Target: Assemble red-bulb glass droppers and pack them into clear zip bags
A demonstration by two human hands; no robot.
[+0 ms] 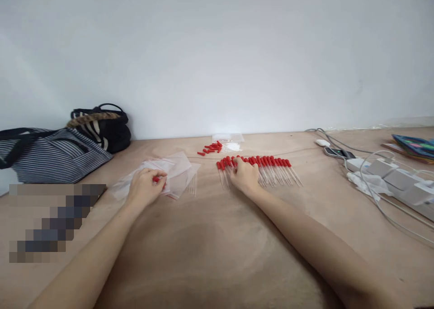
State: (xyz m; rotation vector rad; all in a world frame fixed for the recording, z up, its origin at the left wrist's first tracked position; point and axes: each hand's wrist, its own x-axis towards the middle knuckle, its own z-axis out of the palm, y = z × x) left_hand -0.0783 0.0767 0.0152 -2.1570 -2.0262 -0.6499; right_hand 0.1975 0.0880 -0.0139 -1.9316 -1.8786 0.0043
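My left hand [146,184] is closed around the red bulbs [156,179] of droppers, above a spread of clear zip bags [178,173]. How many it holds is hidden by the fingers. Thin clear tubes [192,184] show at the right edge of the bags. My right hand [244,175] reaches into the left part of a row of red-bulbed glass droppers [274,164]. Its fingers are curled and pinch at a dropper there, partly hidden by the hand. The row's glass tips point toward me.
Behind the row lie loose red rubber bulbs [212,148] and a bundle of clear glass tubes [232,146]. A striped bag [61,155] and a black bag [117,130] stand at left. Chargers on a power strip [403,178], cables and a phone [339,153] lie at right.
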